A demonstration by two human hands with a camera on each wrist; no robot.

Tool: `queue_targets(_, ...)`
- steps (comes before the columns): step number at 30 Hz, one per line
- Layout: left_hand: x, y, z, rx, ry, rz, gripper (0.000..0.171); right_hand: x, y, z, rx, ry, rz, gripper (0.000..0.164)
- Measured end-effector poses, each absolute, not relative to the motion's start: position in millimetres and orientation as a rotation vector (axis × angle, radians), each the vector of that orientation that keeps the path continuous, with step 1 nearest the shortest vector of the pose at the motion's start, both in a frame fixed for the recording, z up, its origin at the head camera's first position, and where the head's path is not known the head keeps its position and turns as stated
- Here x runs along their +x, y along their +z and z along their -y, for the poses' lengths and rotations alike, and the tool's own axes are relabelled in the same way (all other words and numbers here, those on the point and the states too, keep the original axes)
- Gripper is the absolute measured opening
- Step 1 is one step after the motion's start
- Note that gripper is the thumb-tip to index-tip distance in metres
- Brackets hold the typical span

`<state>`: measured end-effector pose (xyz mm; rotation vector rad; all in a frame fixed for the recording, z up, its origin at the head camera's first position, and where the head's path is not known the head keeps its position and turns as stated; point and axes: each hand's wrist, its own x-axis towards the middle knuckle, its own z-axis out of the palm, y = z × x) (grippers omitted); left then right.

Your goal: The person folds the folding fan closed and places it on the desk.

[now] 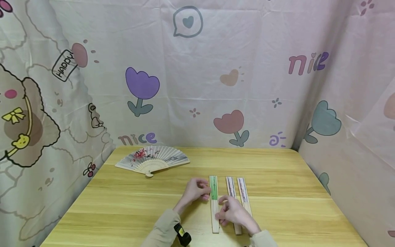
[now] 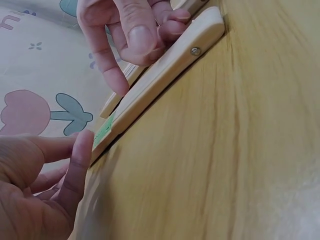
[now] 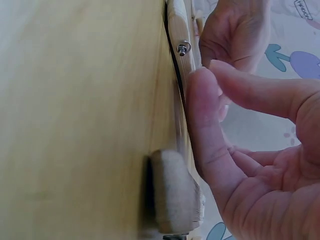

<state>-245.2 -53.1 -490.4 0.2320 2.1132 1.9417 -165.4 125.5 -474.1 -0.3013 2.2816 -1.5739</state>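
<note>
A closed folding fan [image 1: 214, 206] with a green leaf and pale wooden ribs lies upright in the head view, its rivet end towards me. My left hand [image 1: 195, 189] is at its far left edge, thumb and fingers apart, fingertips touching or almost touching the green part. On the other side, my right hand [image 1: 234, 211] is beside the fan's lower half, fingers loosely bent, with nothing visible between them. Two more closed fans, a middle one [image 1: 230, 187] and a right one [image 1: 242, 190], have whitish patterned leaves; my right hand and wrist partly cover them.
A spread fan [image 1: 152, 161] with red blossoms on grey lies at the back left of the wooden table [image 1: 277, 171]. Printed cloth [image 1: 191, 85] hangs behind and along both sides. A black strap device [image 1: 182, 235] is on the left sleeve.
</note>
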Motion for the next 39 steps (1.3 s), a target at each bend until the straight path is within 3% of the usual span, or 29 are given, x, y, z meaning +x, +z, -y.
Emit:
queue_targets(22,-247,-479,97,0.13,2.101,-2.117,0.052,-179,-464,-110,-0.281,-1.911,-2.182,0.072)
queue_targets(39,-248,-474,169,-0.089,2.348,-2.083,0.05,-201,-458,-70,-0.224,-2.176,-1.952,0.064)
